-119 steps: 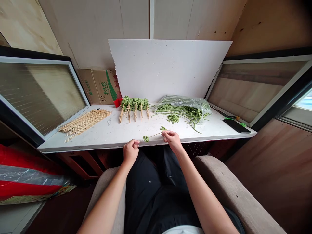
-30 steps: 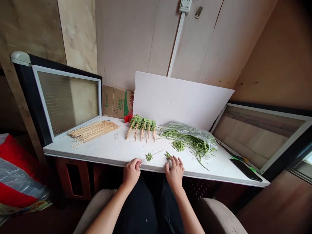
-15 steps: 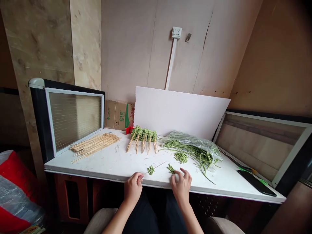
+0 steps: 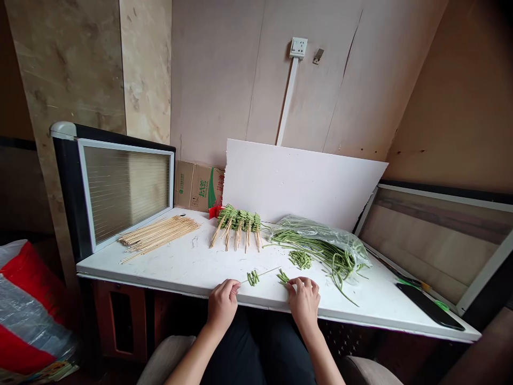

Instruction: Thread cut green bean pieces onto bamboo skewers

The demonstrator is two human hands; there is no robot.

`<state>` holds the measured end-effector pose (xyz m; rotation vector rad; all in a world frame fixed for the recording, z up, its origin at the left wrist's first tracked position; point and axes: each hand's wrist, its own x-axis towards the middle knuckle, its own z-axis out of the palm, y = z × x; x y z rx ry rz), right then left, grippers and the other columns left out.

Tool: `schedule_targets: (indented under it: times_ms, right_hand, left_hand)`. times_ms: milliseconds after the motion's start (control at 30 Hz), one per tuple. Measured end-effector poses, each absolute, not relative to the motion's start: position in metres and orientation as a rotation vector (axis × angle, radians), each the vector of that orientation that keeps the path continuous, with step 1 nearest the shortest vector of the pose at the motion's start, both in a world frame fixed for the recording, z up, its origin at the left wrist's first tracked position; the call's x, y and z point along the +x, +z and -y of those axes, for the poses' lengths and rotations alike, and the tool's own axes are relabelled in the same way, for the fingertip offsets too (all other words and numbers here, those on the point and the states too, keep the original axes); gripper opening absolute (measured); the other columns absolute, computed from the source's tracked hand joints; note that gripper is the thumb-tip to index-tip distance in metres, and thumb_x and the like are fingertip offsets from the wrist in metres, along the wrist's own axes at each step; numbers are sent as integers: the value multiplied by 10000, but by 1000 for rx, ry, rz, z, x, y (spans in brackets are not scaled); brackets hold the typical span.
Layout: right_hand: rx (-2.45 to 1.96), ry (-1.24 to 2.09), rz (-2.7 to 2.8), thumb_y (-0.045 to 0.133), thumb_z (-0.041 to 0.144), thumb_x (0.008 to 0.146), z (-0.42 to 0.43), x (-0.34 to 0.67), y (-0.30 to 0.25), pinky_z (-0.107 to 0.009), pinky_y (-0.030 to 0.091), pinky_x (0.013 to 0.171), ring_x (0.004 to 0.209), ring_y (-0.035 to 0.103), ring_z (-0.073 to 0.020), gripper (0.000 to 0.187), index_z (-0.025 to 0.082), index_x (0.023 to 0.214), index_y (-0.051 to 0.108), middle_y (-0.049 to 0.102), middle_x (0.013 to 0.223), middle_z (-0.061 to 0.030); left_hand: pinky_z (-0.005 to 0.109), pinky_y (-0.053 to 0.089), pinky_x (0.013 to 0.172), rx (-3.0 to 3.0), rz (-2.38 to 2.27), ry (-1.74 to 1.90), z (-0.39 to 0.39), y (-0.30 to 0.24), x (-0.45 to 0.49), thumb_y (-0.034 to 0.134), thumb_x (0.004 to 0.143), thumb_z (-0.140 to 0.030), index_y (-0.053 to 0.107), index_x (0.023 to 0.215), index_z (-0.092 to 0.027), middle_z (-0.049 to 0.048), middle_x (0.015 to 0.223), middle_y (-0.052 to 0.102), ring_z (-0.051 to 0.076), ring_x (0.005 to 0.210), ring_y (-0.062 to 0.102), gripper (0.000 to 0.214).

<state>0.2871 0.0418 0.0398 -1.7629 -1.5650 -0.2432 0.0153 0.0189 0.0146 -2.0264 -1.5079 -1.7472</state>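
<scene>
My left hand pinches the near end of a thin bamboo skewer that lies on the white table, with a few cut green bean pieces threaded on it. My right hand rests at the table's front edge with its fingers curled over a small bunch of cut bean pieces. A second little pile of cut pieces lies just beyond. Finished bean skewers lie in a row at the back.
A pile of bare skewers lies at the left. A plastic bag of long green beans sits right of centre. A black phone lies at the far right. A white board leans on the wall beside a cardboard box.
The view has tilted up and the table sits lower in the frame. My right hand's fingers have closed from spread to curled over the cut bean pieces. The left hand keeps its hold.
</scene>
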Motion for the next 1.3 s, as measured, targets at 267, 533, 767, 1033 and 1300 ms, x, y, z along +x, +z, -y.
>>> schedule_targets:
  times_ms: [267,533,767,1033,1300]
  right_hand:
    - [-1328,320,1233,633,746,834,-50,290,41,-410,511,745,864,692,-308,670,169,1142,777,762,991,-158]
    - [-1163,731,1027,818,700,695,-55,287,55,-424,586,826,1030,751,-358,645,162,1049,813,814,977,-152]
    - [-787,1159,751,985,455,628,-53,274,53,-440,530,1138,1178,735,-312,501,189,1015,811,819,1076,-120]
    - [-703,1237,760,972,412,676,-48,269,55,-404,484,1196,1147,746,-259,467,183,1054,821,818,1049,-77]
    - [-800,1262,795,964,464,658,-46,269,61,-370,575,1030,1100,754,-267,474,196,1024,824,816,1072,-101]
  left_hand:
    - [271,529,677,-2017,1465,-1751,-19,20,15,500,1038,-212,690,892,-216,29,813,758,178,706,710,239]
    - [282,527,694,-2014,1423,-1726,-24,17,16,510,1049,-225,700,910,-214,30,829,763,180,731,720,236]
    - [283,529,701,-2049,1418,-1707,-27,14,13,510,1052,-231,702,931,-217,32,846,765,184,744,719,228]
    - [283,530,711,-2086,1397,-1684,-28,13,14,519,1039,-200,706,943,-218,22,844,761,172,733,704,211]
    - [285,525,730,-2138,1368,-1638,-32,10,15,492,1026,-146,701,945,-215,27,840,754,180,754,706,235]
